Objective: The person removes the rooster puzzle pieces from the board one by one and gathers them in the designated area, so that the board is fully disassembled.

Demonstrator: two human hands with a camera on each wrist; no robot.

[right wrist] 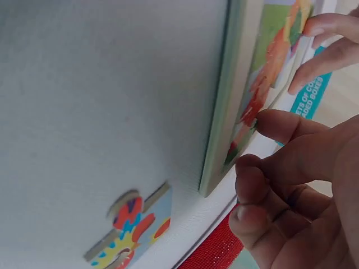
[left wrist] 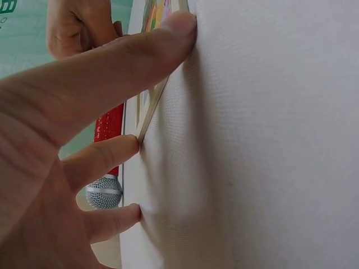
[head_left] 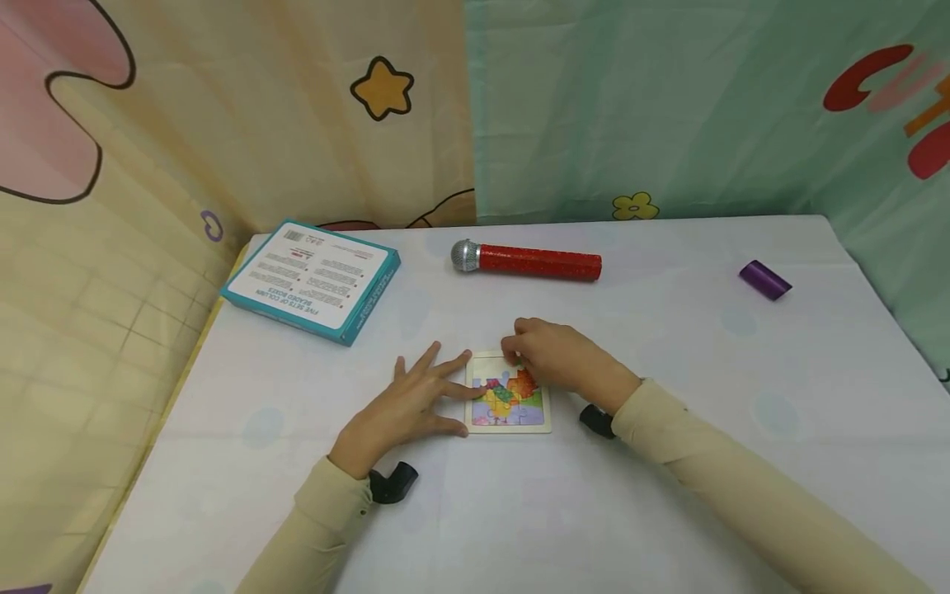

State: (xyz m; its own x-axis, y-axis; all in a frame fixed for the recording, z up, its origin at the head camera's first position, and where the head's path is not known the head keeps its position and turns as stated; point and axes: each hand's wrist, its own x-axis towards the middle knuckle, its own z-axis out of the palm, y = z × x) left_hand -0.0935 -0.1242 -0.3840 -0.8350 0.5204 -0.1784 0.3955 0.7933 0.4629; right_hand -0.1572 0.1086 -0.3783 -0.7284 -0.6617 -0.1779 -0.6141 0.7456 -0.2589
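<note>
A small jigsaw puzzle [head_left: 508,412] in a pale square tray lies mid-table, its picture colourful, with bare tray along the top left. My left hand [head_left: 406,404] spreads its fingers at the tray's left side: one fingertip rests on the picture, the thumb and another finger touch the edge. My right hand [head_left: 555,353] bends over the top right corner. In the right wrist view, its thumb and curled forefinger pinch a puzzle piece [right wrist: 242,133] with red and green print at the picture. A loose puzzle piece [right wrist: 134,230] lies on the tabletop beside the tray.
A teal-edged box [head_left: 308,276] lies at the back left. Behind the puzzle is a red toy microphone [head_left: 538,261]; a purple cylinder [head_left: 765,280] lies at the far right. Printed curtains [head_left: 631,107] close off the table's back and sides.
</note>
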